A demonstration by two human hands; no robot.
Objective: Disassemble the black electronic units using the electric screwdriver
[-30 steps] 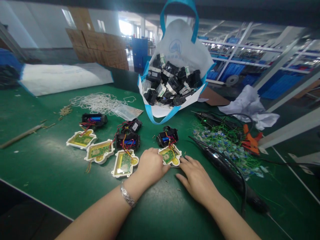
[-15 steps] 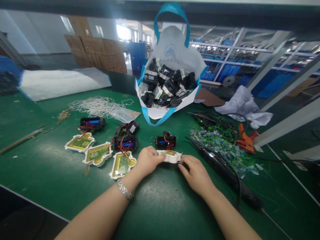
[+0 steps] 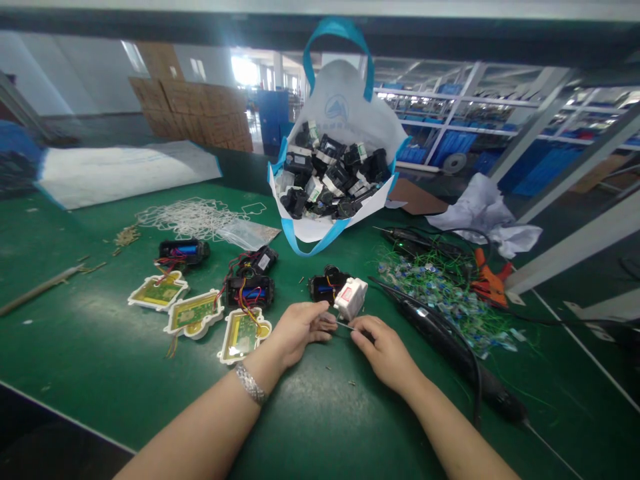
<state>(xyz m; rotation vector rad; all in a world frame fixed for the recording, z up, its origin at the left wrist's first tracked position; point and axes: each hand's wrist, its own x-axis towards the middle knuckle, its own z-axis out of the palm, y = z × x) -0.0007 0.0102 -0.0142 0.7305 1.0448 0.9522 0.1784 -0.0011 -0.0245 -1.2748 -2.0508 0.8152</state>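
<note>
A white plastic casing (image 3: 351,298) stands tilted on its side against a black battery housing (image 3: 324,288) with a blue cell and coloured wires. My left hand (image 3: 304,333) is just left of the casing, its fingers curled at one end of a thin grey strip (image 3: 345,326). The strip's other end is pinched between the thumb and fingers of my right hand (image 3: 383,343). What kind of thing the strip is, I cannot make out. Two small brass-coloured pieces (image 3: 352,383) lie on the green table in front of my hands.
Left lie several open white casings with green circuit boards (image 3: 194,312), wired to black housings (image 3: 250,291). Behind are white rings (image 3: 195,217) and a bag of black parts (image 3: 335,177). Right are a black electric screwdriver (image 3: 440,340), green wires (image 3: 450,293) and orange clamps (image 3: 493,283).
The white casing has turned from lying flat between my hands to standing on its side. My left hand has let go of it and moved to the thin strip.
</note>
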